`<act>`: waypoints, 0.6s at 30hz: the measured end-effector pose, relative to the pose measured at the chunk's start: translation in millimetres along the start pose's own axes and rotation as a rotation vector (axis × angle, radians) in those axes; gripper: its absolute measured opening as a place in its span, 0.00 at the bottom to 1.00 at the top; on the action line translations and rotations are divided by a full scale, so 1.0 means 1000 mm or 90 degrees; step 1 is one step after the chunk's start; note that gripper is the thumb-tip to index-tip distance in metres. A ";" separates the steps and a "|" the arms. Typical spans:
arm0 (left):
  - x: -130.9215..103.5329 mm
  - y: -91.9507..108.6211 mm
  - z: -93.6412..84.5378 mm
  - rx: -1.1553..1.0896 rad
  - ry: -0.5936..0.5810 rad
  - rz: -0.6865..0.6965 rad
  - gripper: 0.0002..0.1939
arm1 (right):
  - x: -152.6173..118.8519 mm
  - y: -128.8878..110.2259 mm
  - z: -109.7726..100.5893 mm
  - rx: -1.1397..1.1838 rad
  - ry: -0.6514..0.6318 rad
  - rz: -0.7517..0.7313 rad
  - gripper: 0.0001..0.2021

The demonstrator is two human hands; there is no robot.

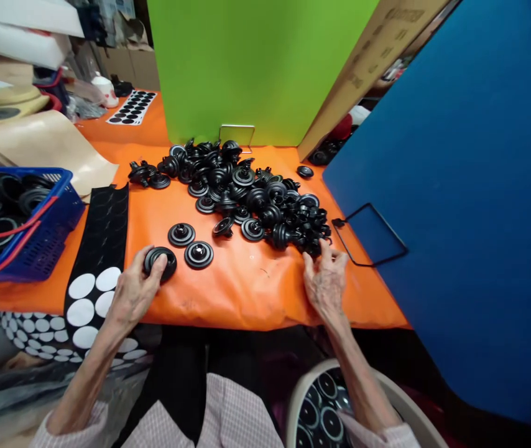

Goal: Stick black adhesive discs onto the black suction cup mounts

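Observation:
Between the thumb and fingers of my left hand is a round black disc part, held at the front left of the orange-covered table. Two similar black disc parts, one farther back and one nearer, lie flat just to its right, each with a small raised centre. My right hand reaches to the near right end of a large heap of black disc parts. Its fingertips touch small black pieces there; whether they grip one is hidden.
On the left stand a blue basket of black rings and a black strip with white round stickers. A green panel rises behind, and a blue panel at right. Below sits a pale bucket of black round parts.

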State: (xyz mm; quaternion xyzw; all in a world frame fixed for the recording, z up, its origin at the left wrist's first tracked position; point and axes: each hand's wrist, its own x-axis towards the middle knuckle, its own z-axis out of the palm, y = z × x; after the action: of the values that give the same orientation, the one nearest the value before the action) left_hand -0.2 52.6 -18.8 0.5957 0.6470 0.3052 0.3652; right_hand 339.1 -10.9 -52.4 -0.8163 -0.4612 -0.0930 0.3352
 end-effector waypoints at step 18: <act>0.002 0.034 0.067 0.222 -0.056 0.306 0.16 | -0.057 -0.038 0.003 0.201 -0.241 -0.237 0.10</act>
State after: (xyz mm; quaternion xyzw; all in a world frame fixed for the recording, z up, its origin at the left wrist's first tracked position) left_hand 74.9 55.0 -27.1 0.7984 0.5132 0.2412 0.2026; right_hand 276.1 -35.0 -63.1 -0.6582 -0.6661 0.0739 0.3431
